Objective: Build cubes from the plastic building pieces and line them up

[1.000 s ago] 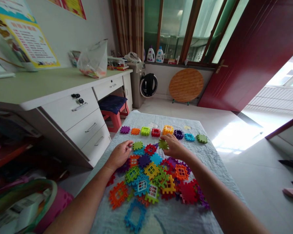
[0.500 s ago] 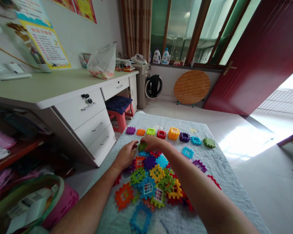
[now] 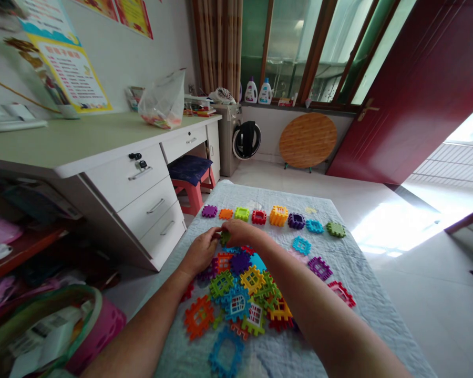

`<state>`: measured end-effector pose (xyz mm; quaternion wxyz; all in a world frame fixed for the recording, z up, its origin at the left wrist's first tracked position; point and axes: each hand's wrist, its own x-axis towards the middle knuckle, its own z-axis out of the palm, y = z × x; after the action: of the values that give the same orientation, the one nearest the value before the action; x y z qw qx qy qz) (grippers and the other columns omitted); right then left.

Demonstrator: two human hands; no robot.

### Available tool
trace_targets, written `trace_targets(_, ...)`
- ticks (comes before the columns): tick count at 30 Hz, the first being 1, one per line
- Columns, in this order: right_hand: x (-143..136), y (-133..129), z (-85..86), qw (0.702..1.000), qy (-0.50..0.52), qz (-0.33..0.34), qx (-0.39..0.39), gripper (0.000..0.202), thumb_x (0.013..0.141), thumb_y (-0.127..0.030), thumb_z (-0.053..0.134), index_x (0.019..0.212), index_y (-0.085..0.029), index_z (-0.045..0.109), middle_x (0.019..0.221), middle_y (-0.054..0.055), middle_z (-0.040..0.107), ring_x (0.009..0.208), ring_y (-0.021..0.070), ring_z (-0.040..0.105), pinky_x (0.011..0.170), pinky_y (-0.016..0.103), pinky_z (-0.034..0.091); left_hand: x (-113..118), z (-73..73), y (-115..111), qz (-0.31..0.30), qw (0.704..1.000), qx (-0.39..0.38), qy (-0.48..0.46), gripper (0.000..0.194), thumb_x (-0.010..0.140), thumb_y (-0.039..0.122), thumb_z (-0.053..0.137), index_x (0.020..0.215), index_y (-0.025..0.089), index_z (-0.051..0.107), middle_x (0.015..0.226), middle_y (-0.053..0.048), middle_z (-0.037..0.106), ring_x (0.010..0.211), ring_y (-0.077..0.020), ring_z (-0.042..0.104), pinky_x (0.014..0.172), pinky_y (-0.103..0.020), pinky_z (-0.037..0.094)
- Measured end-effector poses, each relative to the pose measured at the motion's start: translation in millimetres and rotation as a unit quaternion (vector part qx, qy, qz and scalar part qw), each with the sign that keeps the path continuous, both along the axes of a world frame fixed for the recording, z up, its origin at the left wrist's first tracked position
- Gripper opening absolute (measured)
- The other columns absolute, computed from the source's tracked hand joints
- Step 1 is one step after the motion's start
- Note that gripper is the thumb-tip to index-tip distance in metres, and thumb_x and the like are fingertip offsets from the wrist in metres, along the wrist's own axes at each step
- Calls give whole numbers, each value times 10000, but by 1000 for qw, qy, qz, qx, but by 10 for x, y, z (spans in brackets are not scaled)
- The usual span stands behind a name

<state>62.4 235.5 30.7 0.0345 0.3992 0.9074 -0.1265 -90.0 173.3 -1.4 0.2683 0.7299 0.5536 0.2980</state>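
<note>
A green building tile (image 3: 224, 239), partly hidden by fingers, is between my hands at the far left of a heap of notched plastic tiles. My right hand (image 3: 236, 232) reaches across from the right, its fingers closed on that tile. From the left, my left hand (image 3: 202, 251) has its thumb and fingertips pinched at the tile's left edge, meeting the right fingertips. Below them lie a dark purple tile (image 3: 240, 262), an orange window tile (image 3: 199, 317), a yellow tile (image 3: 253, 279) and a blue window tile (image 3: 237, 303).
Along the far side of the cloth-covered table (image 3: 319, 202) runs a row of tiles and stacks, including a yellow stack (image 3: 278, 216) and a purple stack (image 3: 297, 220). Loose tiles, such as a purple one (image 3: 320, 268), lie right. A white desk (image 3: 142, 197) stands left.
My right hand has shifted slightly left, and its fingertips now meet those of my left hand at the green tile. More of the tile is covered.
</note>
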Motion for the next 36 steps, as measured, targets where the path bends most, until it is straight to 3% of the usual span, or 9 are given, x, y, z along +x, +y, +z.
trace_targets(7,-58,-80,-17,999,4,-9,32,380,630,-192,667,997,-99,641,1013,155,653,926,259,606,760,302,453,-17,7,9,17,999,1,-31,420,821,286,384,1184,158,552,1082,-82,679,1032,-222,621,915,-346,463)
trace_targets(11,125,-197,114,996,55,-35,58,397,637,-207,644,1023,-126,607,1028,132,601,944,238,564,787,310,441,-31,7,17,42,999,12,-29,428,826,328,385,1174,149,559,1096,-88,673,1041,-225,617,932,-358,459)
trace_targets(14,511,-339,281,982,158,-73,70,460,616,-187,650,1070,-161,574,1019,92,556,924,204,532,800,298,430,-39,-15,26,50,998,16,-33,434,830,350,386,1181,157,554,1124,-85,663,1059,-222,610,938,-353,458)
trace_targets(18,1351,-522,417,966,202,-135,91,487,605,-135,608,1086,-189,549,1025,62,518,898,175,510,829,285,415,-47,-52,41,50,998,9,-28,428,821,358,402,1177,167,546,1121,-86,661,1054,-223,613,942,-358,460)
trace_targets(23,2584,-473,291,938,138,-287,136,484,622,-184,613,1102,-189,558,1059,78,528,972,219,514,876,316,406,-71,-135,86,45,998,4,-33,410,816,370,425,1156,173,542,1082,-92,669,1007,-222,629,931,-371,474)
trace_targets(26,3125,-339,152,925,61,-357,117,505,619,-174,619,1122,-184,574,1075,86,558,981,228,533,909,322,393,-85,-195,112,43,998,7,-35,408,803,372,456,1151,179,544,1062,-84,675,980,-218,636,910,-366,490)
trace_targets(30,3429,-216,29,923,18,-373,96,519,601,-150,629,1119,-164,598,1085,94,582,996,231,550,923,305,386,-93,-226,118,45,998,9,-34,413,793,384,481,1141,174,551,1045,-78,681,937,-211,647,881,-354,506)
trace_targets(36,3464,-142,-74,928,0,-362,85,548,591,-124,624,1137,-165,608,1121,107,589,1022,258,551,914,328,388,-94,-216,113,43,999,6,-29,417,793,395,489,1138,169,551,1047,-82,678,916,-207,650,872,-354,513)
